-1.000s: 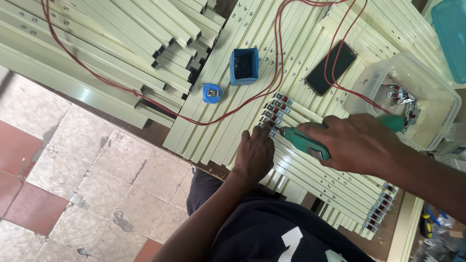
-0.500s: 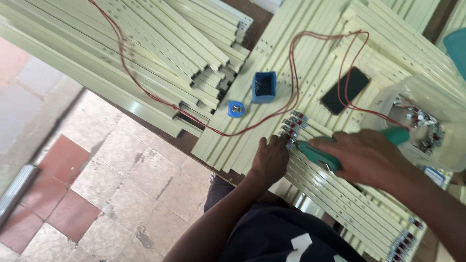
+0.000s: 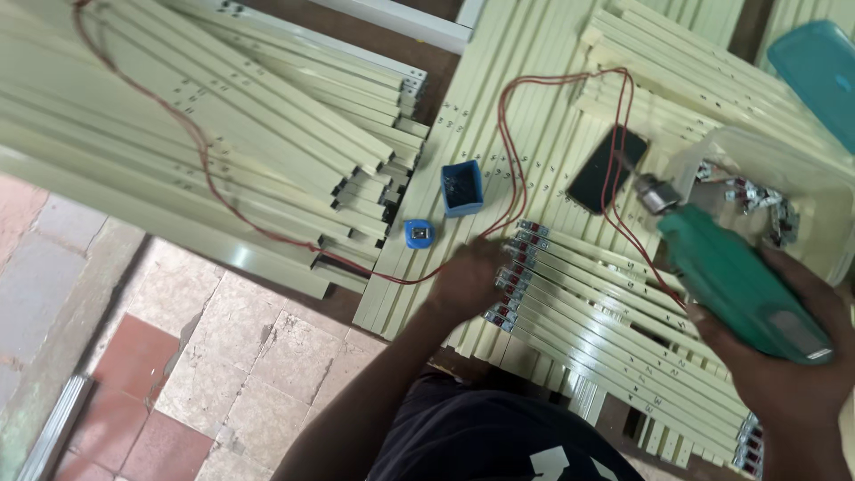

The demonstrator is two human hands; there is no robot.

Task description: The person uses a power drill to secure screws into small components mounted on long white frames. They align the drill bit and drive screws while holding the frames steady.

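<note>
The right hand (image 3: 784, 365) is closed around the handle of a green power drill (image 3: 735, 281), held up over the work with its metal chuck pointing up and to the left, toward a black phone (image 3: 606, 169) that lies face up on the cream metal rails (image 3: 614, 294). The left hand (image 3: 468, 276) rests flat, fingers spread, on the near ends of a row of these rails, just beside the small metal fittings with red marks (image 3: 517, 263) fixed to their tips; it grips nothing. A thin red cable (image 3: 525, 116) loops across the rails, passes the phone and runs off to the left over another stack of rails (image 3: 223, 116) on the tabletop (image 3: 356, 36). Near the left hand sit a small blue box (image 3: 462, 189) holding small parts and, just below it, a little blue tape measure (image 3: 419, 234). To the right, behind the drill, a clear plastic tub (image 3: 810, 191) holds more metal fittings, and a teal lid (image 3: 819, 67) lies at the upper right corner. Below the tabletop, a floor of pale and red tiles (image 3: 232, 374) shows on the left, and the person's dark shirt (image 3: 481, 445) fills the bottom middle.
</note>
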